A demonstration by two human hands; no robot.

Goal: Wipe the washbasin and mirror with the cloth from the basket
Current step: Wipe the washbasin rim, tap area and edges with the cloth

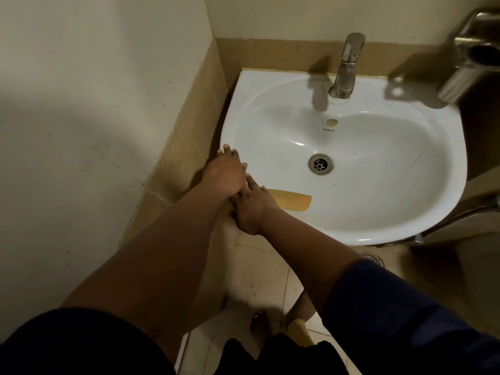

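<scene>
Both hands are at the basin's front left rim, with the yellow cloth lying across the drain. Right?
Not quite. In the head view the yellow cloth lies on the basin's front slope, apart from the drain. The left hand and right hand are at the front left rim.

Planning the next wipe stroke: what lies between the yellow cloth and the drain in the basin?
Head view: only bare white basin wall between the cloth and the drain. Nothing sits on that stretch.

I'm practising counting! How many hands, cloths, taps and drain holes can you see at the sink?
Hands: 2, left hand and right hand
Cloths: 1, yellow cloth
Taps: 1, tap
Drain holes: 2, sink drain and floor drain
Total: 6
</scene>
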